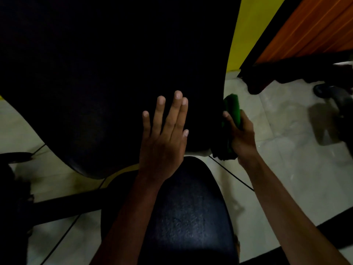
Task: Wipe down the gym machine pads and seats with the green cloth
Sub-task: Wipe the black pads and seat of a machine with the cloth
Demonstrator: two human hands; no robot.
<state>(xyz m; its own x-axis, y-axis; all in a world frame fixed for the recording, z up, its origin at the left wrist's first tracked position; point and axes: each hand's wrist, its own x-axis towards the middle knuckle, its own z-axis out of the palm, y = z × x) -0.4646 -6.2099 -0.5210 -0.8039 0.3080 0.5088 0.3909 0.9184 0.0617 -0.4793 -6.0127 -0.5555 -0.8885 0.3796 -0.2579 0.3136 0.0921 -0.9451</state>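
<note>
Seat (191,217); R fingers (228,119) round cloth (234,108)

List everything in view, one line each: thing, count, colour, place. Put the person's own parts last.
back pad: one, black, upper left and centre
seat: one, dark blue-black, bottom centre, below the back pad
green cloth: one, green, against the back pad's right edge
machine frame: black bars, lower left
floor: pale tiles, either side
wall: yellow strip, top right
wooden panel: one, orange-brown, top right corner
left hand: one, flat on the back pad, fingers straight
right hand: one, grips the green cloth
</note>
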